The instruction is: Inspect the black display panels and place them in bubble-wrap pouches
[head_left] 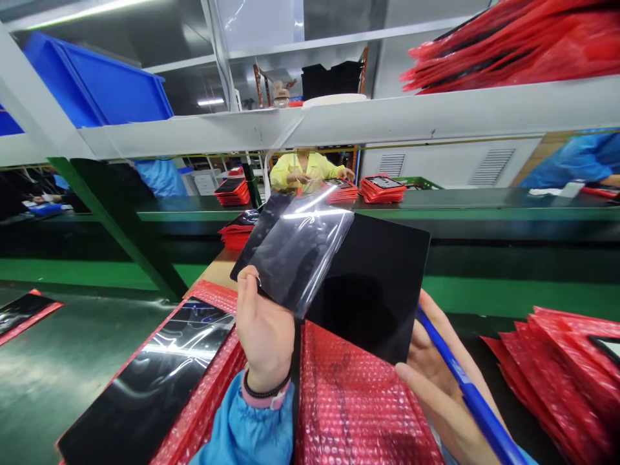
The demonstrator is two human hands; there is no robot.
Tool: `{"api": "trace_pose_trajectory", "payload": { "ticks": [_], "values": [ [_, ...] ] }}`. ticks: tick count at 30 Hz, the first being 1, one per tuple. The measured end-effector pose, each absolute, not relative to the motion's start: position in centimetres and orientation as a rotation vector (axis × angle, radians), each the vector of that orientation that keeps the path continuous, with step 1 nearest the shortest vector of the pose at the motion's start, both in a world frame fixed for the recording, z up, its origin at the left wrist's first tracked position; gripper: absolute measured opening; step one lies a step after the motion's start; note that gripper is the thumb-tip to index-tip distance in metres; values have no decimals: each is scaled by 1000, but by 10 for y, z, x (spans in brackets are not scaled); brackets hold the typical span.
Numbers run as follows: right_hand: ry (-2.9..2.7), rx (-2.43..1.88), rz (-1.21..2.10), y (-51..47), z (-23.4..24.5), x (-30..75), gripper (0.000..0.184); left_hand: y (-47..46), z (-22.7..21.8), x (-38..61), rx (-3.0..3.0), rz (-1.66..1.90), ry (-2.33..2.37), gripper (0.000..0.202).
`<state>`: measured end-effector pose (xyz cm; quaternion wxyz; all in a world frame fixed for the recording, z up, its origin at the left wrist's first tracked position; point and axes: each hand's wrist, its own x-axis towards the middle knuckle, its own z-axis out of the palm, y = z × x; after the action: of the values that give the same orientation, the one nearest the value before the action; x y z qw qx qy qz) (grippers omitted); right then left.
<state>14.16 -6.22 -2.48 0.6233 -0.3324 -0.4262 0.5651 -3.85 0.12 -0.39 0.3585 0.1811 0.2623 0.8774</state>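
A black glass panel is tilted up in front of me, with a clear plastic film lifted off its left part. My left hand pinches the lower left corner of the film between thumb and fingers. At the panel's lower right edge, my right hand grips it, and a blue pen is tucked between the same hand's fingers. Beneath the panel lies a red bubble-wrap bag. Left of my left wrist, another shiny black panel rests on a stack of red bubble bags.
Red bubble bags are piled at the right, with more red packages on the overhead shelf. A green post stands at the left, below a blue bin. Across the bench, a person in yellow works near stacked panels.
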Motion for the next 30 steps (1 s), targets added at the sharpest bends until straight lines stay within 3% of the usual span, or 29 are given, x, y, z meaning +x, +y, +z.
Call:
{"api": "trace_pose_trajectory", "payload": {
  "ticks": [3,9,15,19,30],
  "values": [
    [-986,-720,1308,-61,-27,142,67,8,-6,-44,445,2206,647,11],
    [-1014,-824,1239,-58,-25,148,30,19,-10,-49,466,2138,658,11],
    [-1042,-976,1043,-69,-16,159,16,28,-11,-55,488,2199,773,5],
    [-1094,-1015,986,-75,-12,163,14,32,-15,-60,606,2193,765,5],
    [-1219,-1062,898,-76,-12,166,33,35,-19,-67,690,2244,761,11]
  ]
}}
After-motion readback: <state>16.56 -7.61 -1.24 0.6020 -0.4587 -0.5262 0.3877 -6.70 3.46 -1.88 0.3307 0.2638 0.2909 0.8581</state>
